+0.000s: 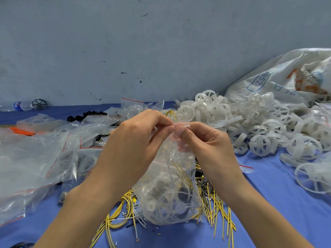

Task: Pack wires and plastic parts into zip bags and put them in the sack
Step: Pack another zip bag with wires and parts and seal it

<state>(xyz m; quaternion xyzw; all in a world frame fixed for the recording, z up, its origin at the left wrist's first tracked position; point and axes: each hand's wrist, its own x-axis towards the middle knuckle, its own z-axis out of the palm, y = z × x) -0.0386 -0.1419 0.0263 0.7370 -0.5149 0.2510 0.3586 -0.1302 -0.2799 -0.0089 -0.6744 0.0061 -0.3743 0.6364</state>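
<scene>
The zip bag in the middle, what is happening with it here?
A person's left hand and right hand pinch the top of the filled zip bag, apparently closing its seal. It rests on loose yellow wires on the blue table. The sack lies at the right, behind white plastic wheels.

Soft, even light is falling over everything, bright but not harsh. Small white glints are showing on the zip bag (170, 194) and on the empty bags (35, 158) left of it. Below the zip bag only faint shadows are lying (no hard edges). Far right of it, the sack (268, 77) is looking stretched and slightly soft.
</scene>
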